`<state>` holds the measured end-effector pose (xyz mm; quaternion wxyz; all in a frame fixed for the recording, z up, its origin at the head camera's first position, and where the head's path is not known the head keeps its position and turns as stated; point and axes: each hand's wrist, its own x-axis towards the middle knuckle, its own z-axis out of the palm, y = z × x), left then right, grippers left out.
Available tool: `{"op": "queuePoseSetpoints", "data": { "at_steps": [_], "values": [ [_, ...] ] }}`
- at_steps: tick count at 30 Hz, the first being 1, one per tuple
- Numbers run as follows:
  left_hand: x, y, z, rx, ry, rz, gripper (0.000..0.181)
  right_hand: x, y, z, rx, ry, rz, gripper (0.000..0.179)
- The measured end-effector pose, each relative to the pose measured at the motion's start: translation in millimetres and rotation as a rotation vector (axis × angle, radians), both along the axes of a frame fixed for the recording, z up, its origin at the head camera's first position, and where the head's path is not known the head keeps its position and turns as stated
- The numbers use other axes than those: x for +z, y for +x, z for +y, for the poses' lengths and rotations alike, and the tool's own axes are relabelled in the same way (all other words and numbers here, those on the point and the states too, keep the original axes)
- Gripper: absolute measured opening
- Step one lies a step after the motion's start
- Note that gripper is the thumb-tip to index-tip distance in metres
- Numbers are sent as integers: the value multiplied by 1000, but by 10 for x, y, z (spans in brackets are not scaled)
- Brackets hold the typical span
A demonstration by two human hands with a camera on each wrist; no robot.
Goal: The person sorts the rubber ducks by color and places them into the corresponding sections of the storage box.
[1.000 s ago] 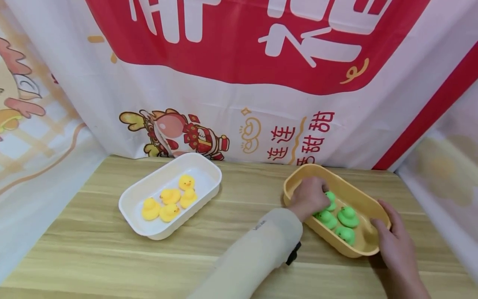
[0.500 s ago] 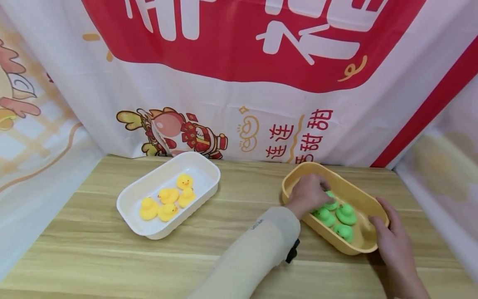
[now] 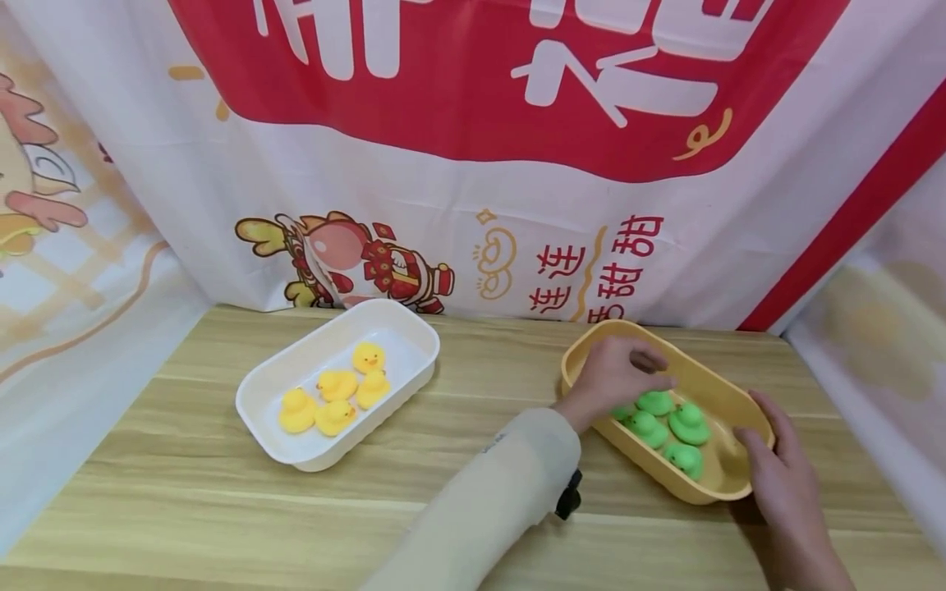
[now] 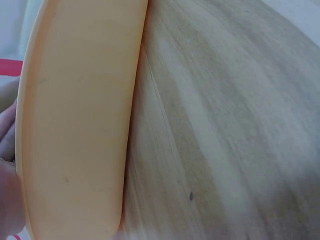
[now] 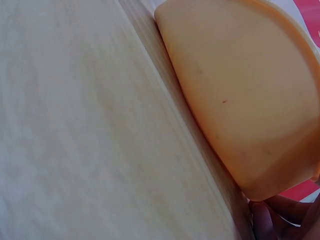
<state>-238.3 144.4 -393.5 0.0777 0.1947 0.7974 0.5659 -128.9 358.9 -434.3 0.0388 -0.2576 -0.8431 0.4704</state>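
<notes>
In the head view my left hand (image 3: 615, 373), its sleeve beige, hovers above the left part of a tan plastic tray (image 3: 720, 398). Thumb and fingers stand apart, and no toy shows between them. Several green rubber ducks (image 3: 687, 423) lie below and beside it in the tray; my hand partly covers one at the left. My right hand (image 3: 787, 476) grips the tray's right end, thumb over the rim. In the left wrist view the tray's outer wall (image 4: 80, 120) hides most of the left hand. The right wrist view shows right-hand fingers (image 5: 282, 215) at the tray's lower corner.
A white tray (image 3: 269, 382) holding several yellow rubber ducks (image 3: 336, 417) sits on the left of the wooden table (image 3: 310, 525). A printed red and white cloth (image 3: 473, 238) hangs along the table's back edge, with further cloth at both sides.
My left hand has risen off the far green duck and its thumb and fingers have spread, leaving the duck in the tray. The right hand keeps its hold on the tray.
</notes>
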Motion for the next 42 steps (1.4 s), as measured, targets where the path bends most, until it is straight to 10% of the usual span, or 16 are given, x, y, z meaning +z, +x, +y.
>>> {"op": "queuePoseSetpoints", "data": {
  "at_steps": [11,22,33,42],
  "values": [
    [-47,-19,-47,12,268,-52,12,-12,12,60,7,44,-15,61],
    [23,-5,-84,90,310,-92,13,-47,7,55,9,58,-5,61],
    [123,104,-211,52,243,-110,17,-124,15,165,27,86,4,63],
    [232,373,-762,39,87,-35,26,-135,16,290,206,229,-47,68]
  ]
}}
